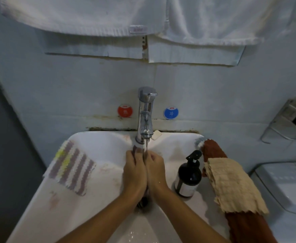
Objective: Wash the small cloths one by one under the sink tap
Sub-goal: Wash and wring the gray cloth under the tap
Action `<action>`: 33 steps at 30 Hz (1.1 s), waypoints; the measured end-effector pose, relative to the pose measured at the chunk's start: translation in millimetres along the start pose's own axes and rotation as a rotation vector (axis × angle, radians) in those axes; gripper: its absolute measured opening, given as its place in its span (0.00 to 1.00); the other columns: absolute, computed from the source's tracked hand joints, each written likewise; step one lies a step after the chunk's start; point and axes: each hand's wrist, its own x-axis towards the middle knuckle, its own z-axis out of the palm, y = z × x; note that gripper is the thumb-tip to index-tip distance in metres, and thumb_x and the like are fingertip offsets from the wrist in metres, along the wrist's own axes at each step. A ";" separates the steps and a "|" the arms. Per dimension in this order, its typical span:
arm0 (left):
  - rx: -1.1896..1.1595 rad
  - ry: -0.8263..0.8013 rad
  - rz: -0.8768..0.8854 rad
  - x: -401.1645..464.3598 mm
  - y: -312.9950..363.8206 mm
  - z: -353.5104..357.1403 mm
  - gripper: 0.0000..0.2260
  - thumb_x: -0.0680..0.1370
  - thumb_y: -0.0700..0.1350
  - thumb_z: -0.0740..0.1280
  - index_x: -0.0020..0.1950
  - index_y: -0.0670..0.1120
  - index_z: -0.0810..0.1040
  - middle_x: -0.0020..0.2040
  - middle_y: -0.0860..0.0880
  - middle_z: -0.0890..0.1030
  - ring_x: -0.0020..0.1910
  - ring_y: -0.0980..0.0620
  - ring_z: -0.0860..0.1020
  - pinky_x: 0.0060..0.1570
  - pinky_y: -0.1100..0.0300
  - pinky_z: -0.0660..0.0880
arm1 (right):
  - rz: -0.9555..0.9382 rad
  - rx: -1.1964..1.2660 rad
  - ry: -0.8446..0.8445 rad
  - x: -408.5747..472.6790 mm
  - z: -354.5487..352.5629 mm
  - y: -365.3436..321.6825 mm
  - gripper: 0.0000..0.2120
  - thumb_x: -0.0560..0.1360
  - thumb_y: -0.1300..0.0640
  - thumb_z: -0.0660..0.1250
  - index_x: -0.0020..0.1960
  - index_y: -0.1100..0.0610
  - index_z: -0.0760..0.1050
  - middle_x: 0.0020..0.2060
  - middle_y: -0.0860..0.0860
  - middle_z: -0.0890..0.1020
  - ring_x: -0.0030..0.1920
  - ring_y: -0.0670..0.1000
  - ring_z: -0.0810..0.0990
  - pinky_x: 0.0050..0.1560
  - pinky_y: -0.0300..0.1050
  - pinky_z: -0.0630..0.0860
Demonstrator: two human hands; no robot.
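Water runs from the chrome tap [145, 113] into the white sink [98, 142]. Under the stream my left hand [135, 171] and my right hand [155, 170] are pressed side by side, both gripping a small pale striped cloth [138, 148], whose top end pokes out above my left fingers. Most of that cloth is hidden between my hands. A purple-and-white striped cloth [72, 165] with yellow patches lies on the sink's left rim. On the right rim lie a beige waffle cloth [231, 185] and a rust-brown cloth [212, 148] under it.
A dark pump bottle [189, 176] stands on the rim just right of my right hand. A bar of soap [157, 134] sits behind the tap. White towels [108, 14] hang above. A wire rack [291, 120] and a white appliance [287, 186] are at right.
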 end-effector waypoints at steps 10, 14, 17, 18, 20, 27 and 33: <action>0.141 0.018 0.105 2.8 -6.8 -2.1 0.12 0.83 0.42 0.58 0.43 0.48 0.77 0.41 0.48 0.80 0.43 0.50 0.80 0.40 0.60 0.76 | -0.054 -0.129 0.063 6.7 -1.5 5.3 0.17 0.82 0.58 0.61 0.35 0.56 0.77 0.30 0.51 0.79 0.31 0.45 0.76 0.35 0.46 0.74; 0.026 0.033 -0.049 3.3 -1.4 0.2 0.14 0.83 0.46 0.56 0.44 0.46 0.78 0.42 0.45 0.81 0.43 0.47 0.80 0.41 0.57 0.75 | -0.014 -0.122 0.086 5.6 3.2 2.7 0.17 0.82 0.57 0.61 0.35 0.56 0.77 0.31 0.53 0.79 0.33 0.48 0.77 0.37 0.51 0.77; -0.136 -0.034 -0.240 4.5 6.9 -3.8 0.17 0.83 0.50 0.54 0.50 0.44 0.80 0.45 0.42 0.83 0.44 0.46 0.80 0.39 0.57 0.74 | 0.048 -0.063 0.192 7.3 4.0 -6.2 0.19 0.82 0.59 0.59 0.32 0.55 0.73 0.28 0.51 0.75 0.31 0.47 0.73 0.35 0.48 0.71; -0.182 -0.083 -0.284 4.1 6.7 -4.4 0.18 0.82 0.52 0.55 0.50 0.45 0.81 0.45 0.43 0.84 0.44 0.46 0.81 0.38 0.57 0.75 | 0.067 -0.035 0.240 9.9 2.8 -8.5 0.19 0.82 0.58 0.58 0.32 0.55 0.72 0.28 0.51 0.74 0.32 0.49 0.72 0.35 0.48 0.70; -0.202 -0.158 -0.299 0.3 4.2 -0.1 0.16 0.81 0.55 0.57 0.53 0.49 0.81 0.47 0.44 0.84 0.48 0.46 0.82 0.44 0.54 0.78 | 0.088 0.043 0.290 14.8 -1.3 -11.8 0.19 0.82 0.56 0.57 0.33 0.57 0.73 0.30 0.53 0.75 0.34 0.51 0.74 0.38 0.52 0.72; -0.151 -0.083 0.071 -5.4 5.9 3.0 0.10 0.84 0.53 0.53 0.55 0.55 0.74 0.48 0.51 0.81 0.48 0.53 0.80 0.46 0.59 0.76 | 0.008 -0.008 0.159 6.6 -6.2 -11.3 0.16 0.81 0.57 0.62 0.35 0.57 0.76 0.28 0.50 0.76 0.30 0.45 0.73 0.32 0.39 0.70; -0.081 -0.062 0.126 2.0 -0.6 -1.1 0.12 0.84 0.48 0.55 0.45 0.48 0.74 0.41 0.48 0.79 0.41 0.52 0.79 0.38 0.66 0.75 | -0.042 -0.123 0.088 7.9 -2.6 -2.9 0.18 0.81 0.57 0.63 0.34 0.60 0.77 0.27 0.48 0.77 0.29 0.44 0.73 0.31 0.39 0.69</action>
